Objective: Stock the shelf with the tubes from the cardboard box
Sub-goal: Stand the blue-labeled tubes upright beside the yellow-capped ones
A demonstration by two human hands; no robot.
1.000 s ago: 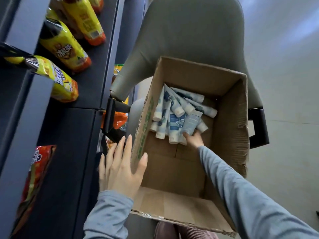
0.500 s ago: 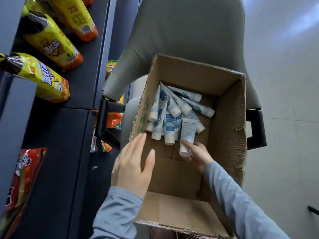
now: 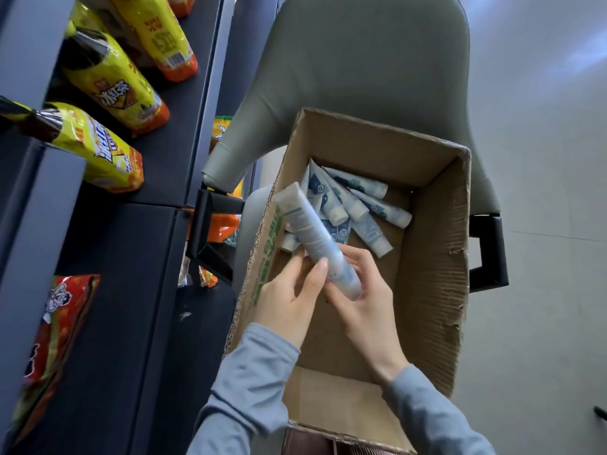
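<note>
Overhead, both hands hold one pale tube above an open cardboard box. The left hand pinches its middle, thumb on top; the right hand curls its fingers round the cap end (the lower end). The tube tilts up and to the left. More tubes lie heaped at the box's far end. The box rests on a grey chair. To the left, a dark shelf carries yellow packets and a red packet.
</note>
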